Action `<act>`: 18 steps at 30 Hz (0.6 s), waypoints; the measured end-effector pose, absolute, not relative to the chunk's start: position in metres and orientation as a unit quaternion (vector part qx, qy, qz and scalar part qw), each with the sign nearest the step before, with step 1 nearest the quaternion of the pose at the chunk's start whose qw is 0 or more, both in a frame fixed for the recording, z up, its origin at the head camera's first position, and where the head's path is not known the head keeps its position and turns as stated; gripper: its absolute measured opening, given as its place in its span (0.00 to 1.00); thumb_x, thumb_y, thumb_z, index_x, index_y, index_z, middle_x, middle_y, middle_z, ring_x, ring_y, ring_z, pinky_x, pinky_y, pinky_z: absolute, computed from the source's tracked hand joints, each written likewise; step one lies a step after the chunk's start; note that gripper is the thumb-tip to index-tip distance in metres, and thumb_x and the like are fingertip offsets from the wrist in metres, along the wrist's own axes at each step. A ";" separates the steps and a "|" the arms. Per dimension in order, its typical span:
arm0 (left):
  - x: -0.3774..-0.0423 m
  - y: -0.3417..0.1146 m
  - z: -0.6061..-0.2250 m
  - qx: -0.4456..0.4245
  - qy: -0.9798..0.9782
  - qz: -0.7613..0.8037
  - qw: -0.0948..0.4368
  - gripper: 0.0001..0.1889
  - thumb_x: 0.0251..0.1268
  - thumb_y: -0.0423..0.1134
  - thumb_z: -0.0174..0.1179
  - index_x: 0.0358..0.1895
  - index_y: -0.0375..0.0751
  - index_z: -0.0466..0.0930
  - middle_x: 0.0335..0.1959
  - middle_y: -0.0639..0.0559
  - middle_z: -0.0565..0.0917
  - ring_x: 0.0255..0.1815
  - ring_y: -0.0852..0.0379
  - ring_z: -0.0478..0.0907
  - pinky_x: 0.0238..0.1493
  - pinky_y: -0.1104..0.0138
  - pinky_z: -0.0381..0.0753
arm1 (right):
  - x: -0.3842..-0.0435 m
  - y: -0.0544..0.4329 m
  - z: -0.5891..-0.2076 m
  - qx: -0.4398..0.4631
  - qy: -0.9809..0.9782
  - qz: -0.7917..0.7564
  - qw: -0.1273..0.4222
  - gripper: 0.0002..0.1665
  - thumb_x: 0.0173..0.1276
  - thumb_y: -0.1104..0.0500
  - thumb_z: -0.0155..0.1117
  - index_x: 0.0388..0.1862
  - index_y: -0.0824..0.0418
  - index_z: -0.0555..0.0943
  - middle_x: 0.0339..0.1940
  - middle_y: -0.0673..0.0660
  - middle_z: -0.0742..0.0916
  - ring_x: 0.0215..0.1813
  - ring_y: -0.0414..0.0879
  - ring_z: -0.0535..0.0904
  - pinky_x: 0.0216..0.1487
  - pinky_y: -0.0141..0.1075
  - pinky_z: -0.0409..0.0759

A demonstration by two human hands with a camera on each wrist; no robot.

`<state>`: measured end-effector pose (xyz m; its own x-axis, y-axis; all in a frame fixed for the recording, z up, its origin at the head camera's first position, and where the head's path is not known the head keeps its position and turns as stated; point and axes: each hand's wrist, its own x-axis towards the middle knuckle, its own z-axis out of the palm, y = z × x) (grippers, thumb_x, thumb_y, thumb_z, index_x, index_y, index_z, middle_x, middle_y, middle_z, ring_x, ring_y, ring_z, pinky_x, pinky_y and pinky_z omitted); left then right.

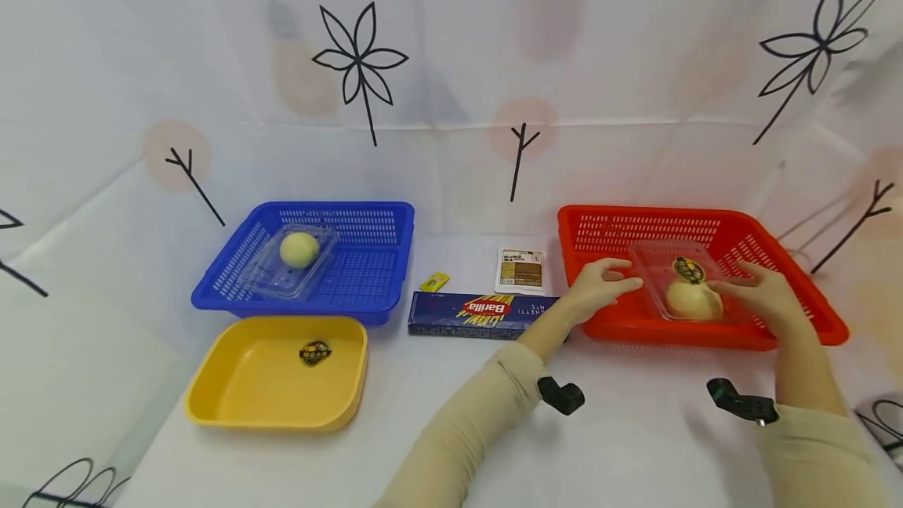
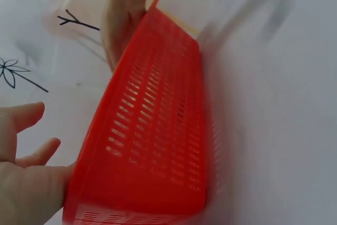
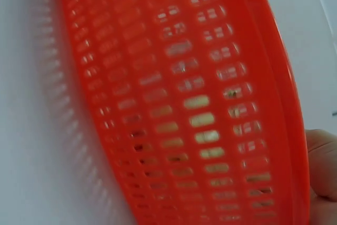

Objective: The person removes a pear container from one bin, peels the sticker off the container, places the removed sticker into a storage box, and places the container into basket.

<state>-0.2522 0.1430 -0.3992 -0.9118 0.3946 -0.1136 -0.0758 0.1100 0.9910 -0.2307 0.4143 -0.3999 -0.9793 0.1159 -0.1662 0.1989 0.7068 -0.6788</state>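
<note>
In the head view, a clear plastic box (image 1: 652,277) with a black-and-gold sticker sits in the red basket (image 1: 797,300). A pale round fruit (image 1: 694,302) shows through its lid. My left hand (image 1: 596,290) is over the basket's left part, thumb and fingers spread towards the box. On the other side, my right hand (image 1: 769,300) reaches in with its fingertips at the box's right edge; whether they touch it I cannot tell. The left wrist view shows the left hand (image 2: 26,172) by the basket rim. Through the basket holes in the right wrist view, the pale fruit (image 3: 202,119) shows.
A blue basket (image 1: 360,281) at left holds a clear container (image 1: 271,273) and a pale round fruit (image 1: 299,249). Before it stands a yellow tray (image 1: 268,390) with a sticker. Between the baskets lie a spaghetti box (image 1: 451,316), a white-brown packet (image 1: 520,270) and a small yellow packet (image 1: 434,281).
</note>
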 end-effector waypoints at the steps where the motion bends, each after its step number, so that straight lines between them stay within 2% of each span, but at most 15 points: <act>1: -0.252 0.146 -0.399 0.107 0.740 0.639 0.178 0.21 0.61 0.40 0.63 0.57 0.45 0.76 0.50 0.48 0.79 0.42 0.58 0.77 0.42 0.65 0.82 | -0.231 0.411 -0.400 0.075 0.923 -0.373 0.053 0.54 0.68 0.40 0.52 0.71 0.75 0.39 0.63 0.87 0.54 0.60 0.80 0.52 0.56 0.69 0.61; 7: -0.252 0.156 -0.394 0.095 0.799 0.561 0.192 0.23 0.60 0.44 0.64 0.59 0.51 0.74 0.48 0.53 0.79 0.33 0.59 0.73 0.37 0.66 0.81 | -0.231 0.392 -0.402 0.042 0.923 -0.381 0.027 0.49 0.69 0.44 0.55 0.70 0.76 0.48 0.63 0.86 0.59 0.61 0.79 0.55 0.55 0.68 0.62; 11: -0.253 0.162 -0.393 0.078 0.805 0.555 0.196 0.24 0.60 0.46 0.63 0.60 0.51 0.72 0.54 0.54 0.77 0.35 0.58 0.74 0.37 0.65 0.80 | -0.233 0.384 -0.402 0.039 0.916 -0.397 0.032 0.49 0.69 0.43 0.55 0.72 0.74 0.48 0.64 0.85 0.58 0.62 0.79 0.54 0.56 0.69 0.61; 14: -0.254 0.165 -0.395 0.072 0.805 0.555 0.196 0.25 0.60 0.46 0.64 0.61 0.50 0.71 0.56 0.54 0.76 0.39 0.58 0.74 0.41 0.64 0.80 | -0.235 0.380 -0.404 0.037 0.914 -0.403 0.038 0.49 0.68 0.43 0.56 0.72 0.73 0.49 0.64 0.84 0.60 0.63 0.79 0.53 0.56 0.69 0.61; 16: -0.255 0.166 -0.398 0.075 0.807 0.553 0.194 0.26 0.59 0.45 0.64 0.61 0.49 0.70 0.56 0.54 0.75 0.40 0.58 0.73 0.43 0.64 0.80 | -0.236 0.379 -0.405 0.037 0.913 -0.404 0.035 0.49 0.67 0.42 0.57 0.72 0.73 0.50 0.63 0.83 0.63 0.61 0.77 0.58 0.54 0.64 0.68; 18: -0.256 0.167 -0.400 0.080 0.809 0.550 0.191 0.26 0.59 0.44 0.64 0.61 0.48 0.69 0.55 0.54 0.75 0.41 0.58 0.72 0.43 0.66 0.79 | -0.237 0.378 -0.407 0.029 0.911 -0.410 0.032 0.48 0.67 0.44 0.57 0.71 0.74 0.51 0.62 0.82 0.65 0.56 0.65 0.71 0.50 0.53 0.77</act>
<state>-0.2559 0.1666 -0.4000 -0.9142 0.3391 -0.2219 -0.0815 0.3824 0.9204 -0.2367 0.3780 -0.4071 -0.9963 0.0270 -0.0820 0.0793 0.6618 -0.7455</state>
